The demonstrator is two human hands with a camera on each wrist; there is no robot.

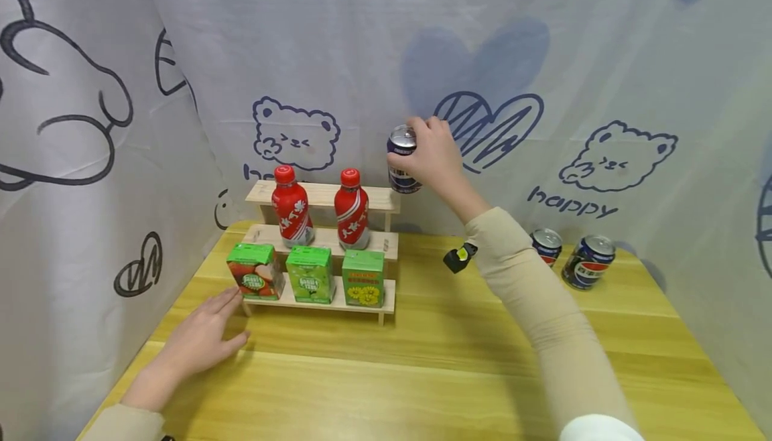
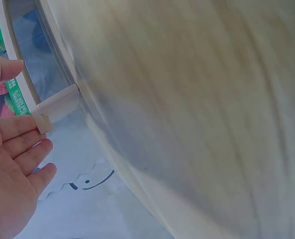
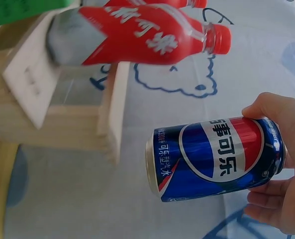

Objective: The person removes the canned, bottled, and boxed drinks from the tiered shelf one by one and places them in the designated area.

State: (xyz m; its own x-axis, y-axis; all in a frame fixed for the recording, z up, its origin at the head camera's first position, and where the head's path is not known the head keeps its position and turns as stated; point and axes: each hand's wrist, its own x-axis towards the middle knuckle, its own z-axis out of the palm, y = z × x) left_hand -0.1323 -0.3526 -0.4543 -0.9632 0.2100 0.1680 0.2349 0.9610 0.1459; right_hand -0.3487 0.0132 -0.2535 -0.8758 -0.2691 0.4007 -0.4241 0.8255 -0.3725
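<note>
My right hand [image 1: 435,159] grips a blue soda can [image 1: 403,176] near its top, up in the air by the right end of the wooden tiered rack's top shelf [image 1: 319,193]. In the right wrist view the can [image 3: 214,159] shows its red, white and blue label, with thumb and fingers around its upper end. My left hand [image 1: 202,334] touches the rack's lower left corner with straight fingers; the left wrist view shows those fingers [image 2: 25,144] against the shelf end. Two red bottles [image 1: 291,210] stand on the middle shelf. The bottom shelf carries three juice boxes [image 1: 310,277].
Two more soda cans [image 1: 588,263] stand on the wooden table [image 1: 458,374] at the back right, one partly behind my right sleeve. A small black object with a yellow-green mark [image 1: 460,257] shows beside that sleeve. Printed cloth [image 1: 374,45] hangs behind and at the sides.
</note>
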